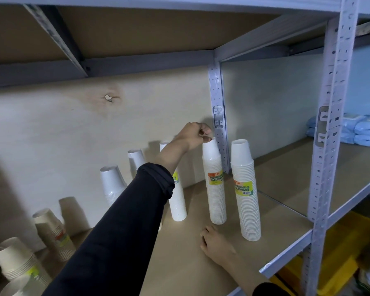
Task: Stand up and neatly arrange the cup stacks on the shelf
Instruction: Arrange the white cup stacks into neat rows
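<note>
Several wrapped white cup stacks stand upright on the shelf board [179, 263]. The tallest pair is at the right: one stack [246, 189] nearest the post and a second stack [215, 184] just left of it. My left hand [195, 133], on a black-sleeved arm, pinches the top rim of the second stack. A third white stack [178, 206] stands partly hidden behind my forearm, with two more [137, 159] [111, 182] further left. My right hand [214, 242] rests on the board in front of the stacks, holding nothing.
Brown cup stacks [51, 231] [15, 259] lean at the far left. A grey metal post [219, 116] stands right behind the held stack. Blue packs [363, 131] lie on the neighbouring shelf bay. Yellow bins [340, 263] sit below.
</note>
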Available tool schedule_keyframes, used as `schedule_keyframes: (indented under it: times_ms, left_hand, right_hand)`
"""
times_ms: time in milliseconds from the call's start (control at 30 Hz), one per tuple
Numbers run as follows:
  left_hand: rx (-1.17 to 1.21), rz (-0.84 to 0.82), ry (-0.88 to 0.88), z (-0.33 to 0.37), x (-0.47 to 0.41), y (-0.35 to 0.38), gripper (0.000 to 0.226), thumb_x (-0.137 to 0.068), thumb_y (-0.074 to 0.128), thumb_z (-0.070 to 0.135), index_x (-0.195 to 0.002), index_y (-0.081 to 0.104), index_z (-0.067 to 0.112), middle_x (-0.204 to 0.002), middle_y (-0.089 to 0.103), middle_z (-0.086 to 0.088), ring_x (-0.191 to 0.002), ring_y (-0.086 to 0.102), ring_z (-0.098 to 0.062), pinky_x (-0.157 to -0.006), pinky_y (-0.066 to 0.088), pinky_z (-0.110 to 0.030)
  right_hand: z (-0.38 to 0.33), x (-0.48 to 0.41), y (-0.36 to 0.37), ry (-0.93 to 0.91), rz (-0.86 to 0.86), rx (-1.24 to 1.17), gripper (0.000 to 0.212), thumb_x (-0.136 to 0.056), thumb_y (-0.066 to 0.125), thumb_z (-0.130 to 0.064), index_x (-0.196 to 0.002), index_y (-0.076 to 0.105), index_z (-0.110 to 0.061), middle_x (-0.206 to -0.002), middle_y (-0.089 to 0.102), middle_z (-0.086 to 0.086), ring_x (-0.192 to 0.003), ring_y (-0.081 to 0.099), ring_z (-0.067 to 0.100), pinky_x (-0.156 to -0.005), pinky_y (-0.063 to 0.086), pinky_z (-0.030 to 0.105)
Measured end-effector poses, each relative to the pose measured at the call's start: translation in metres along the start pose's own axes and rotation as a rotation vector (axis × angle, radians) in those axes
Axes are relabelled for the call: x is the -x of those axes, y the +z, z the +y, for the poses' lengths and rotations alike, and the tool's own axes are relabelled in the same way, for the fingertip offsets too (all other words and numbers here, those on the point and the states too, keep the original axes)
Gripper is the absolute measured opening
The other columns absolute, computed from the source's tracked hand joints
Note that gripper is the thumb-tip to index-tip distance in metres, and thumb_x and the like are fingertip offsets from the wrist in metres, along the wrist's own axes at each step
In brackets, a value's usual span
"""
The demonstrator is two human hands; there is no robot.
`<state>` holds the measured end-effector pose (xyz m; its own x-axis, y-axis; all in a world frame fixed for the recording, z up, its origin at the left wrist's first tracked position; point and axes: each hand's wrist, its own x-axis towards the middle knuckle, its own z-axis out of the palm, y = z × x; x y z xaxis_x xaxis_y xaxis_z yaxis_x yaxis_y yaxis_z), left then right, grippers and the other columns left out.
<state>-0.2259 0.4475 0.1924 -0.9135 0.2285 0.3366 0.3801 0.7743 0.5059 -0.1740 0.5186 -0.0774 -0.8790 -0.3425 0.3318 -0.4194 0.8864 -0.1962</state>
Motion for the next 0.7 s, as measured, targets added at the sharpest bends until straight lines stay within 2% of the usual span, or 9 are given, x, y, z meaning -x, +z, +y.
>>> schedule_keyframes:
  times_ms: [67, 133, 200, 300, 500, 600, 700]
  left_hand:
    - [-0.024, 0.028, 0.001, -0.001, 0.005, -0.004, 0.029, -0.089, 0.058, 0.005, -0.118, 0.059, 0.001, -0.108, 0.058, -0.005, -0.102, 0.053, -0.017, -0.079, 0.038, -0.008]
    - [-0.067, 0.061, 0.008, -0.003, 0.012, -0.007, 0.031, -0.090, 0.056, 0.008, -0.121, 0.058, 0.003, -0.125, 0.059, -0.008, -0.119, 0.052, -0.020, -0.092, 0.037, -0.017]
    - [-0.100, 0.078, 0.005, -0.004, 0.020, -0.010, 0.032, -0.091, 0.054, 0.009, -0.123, 0.057, 0.004, -0.133, 0.056, -0.008, -0.126, 0.049, -0.021, -0.102, 0.037, -0.022]
    - [-0.162, 0.065, -0.011, -0.004, 0.031, -0.015, 0.033, -0.091, 0.054, 0.011, -0.123, 0.057, 0.005, -0.135, 0.055, -0.010, -0.128, 0.048, -0.023, -0.106, 0.037, -0.027]
    - [-0.215, 0.041, -0.066, -0.006, 0.064, -0.025, 0.032, -0.092, 0.052, 0.016, -0.123, 0.057, 0.010, -0.133, 0.056, -0.008, -0.125, 0.049, -0.022, -0.100, 0.037, -0.025]
    - [-0.234, 0.041, -0.099, -0.013, 0.083, -0.025, 0.030, -0.092, 0.053, 0.017, -0.121, 0.059, 0.010, -0.132, 0.057, -0.006, -0.123, 0.050, -0.022, -0.098, 0.036, -0.022]
    - [-0.231, 0.029, -0.144, -0.021, 0.104, -0.023, 0.030, -0.092, 0.052, 0.016, -0.120, 0.059, 0.008, -0.132, 0.057, -0.008, -0.122, 0.052, -0.023, -0.099, 0.038, -0.024]
  right_hand:
    - [0.000, 0.000, -0.003, -0.014, 0.012, -0.062, 0.030, -0.073, 0.039, -0.019, -0.067, 0.067, -0.010, -0.075, 0.062, 0.000, -0.070, 0.065, 0.010, -0.065, 0.048, 0.014]
    - [-0.001, -0.003, -0.004, -0.041, 0.022, -0.063, 0.033, -0.085, 0.035, -0.016, -0.095, 0.062, -0.001, -0.103, 0.059, 0.011, -0.098, 0.061, 0.019, -0.083, 0.046, 0.022]
    - [-0.004, -0.001, -0.008, -0.001, -0.132, -0.102, 0.038, -0.089, 0.029, -0.021, -0.111, 0.054, -0.002, -0.123, 0.051, 0.012, -0.113, 0.052, 0.022, -0.094, 0.040, 0.030]
    - [-0.013, 0.000, -0.013, 0.028, -0.215, -0.092, 0.031, -0.092, 0.035, -0.017, -0.111, 0.053, 0.000, -0.126, 0.048, 0.016, -0.111, 0.053, 0.027, -0.093, 0.042, 0.034]
    - [-0.029, 0.002, -0.025, 0.021, -0.212, -0.114, 0.031, -0.093, 0.037, -0.016, -0.113, 0.054, -0.001, -0.127, 0.049, 0.014, -0.112, 0.054, 0.027, -0.093, 0.043, 0.031]
    - [-0.038, 0.005, -0.033, -0.009, -0.183, -0.106, 0.030, -0.093, 0.039, -0.017, -0.110, 0.056, 0.001, -0.121, 0.055, 0.016, -0.111, 0.054, 0.026, -0.081, 0.040, 0.029]
    - [-0.049, 0.010, -0.042, -0.024, -0.186, -0.114, 0.032, -0.093, 0.039, -0.020, -0.112, 0.057, 0.000, -0.123, 0.055, 0.015, -0.109, 0.053, 0.024, -0.078, 0.034, 0.026]
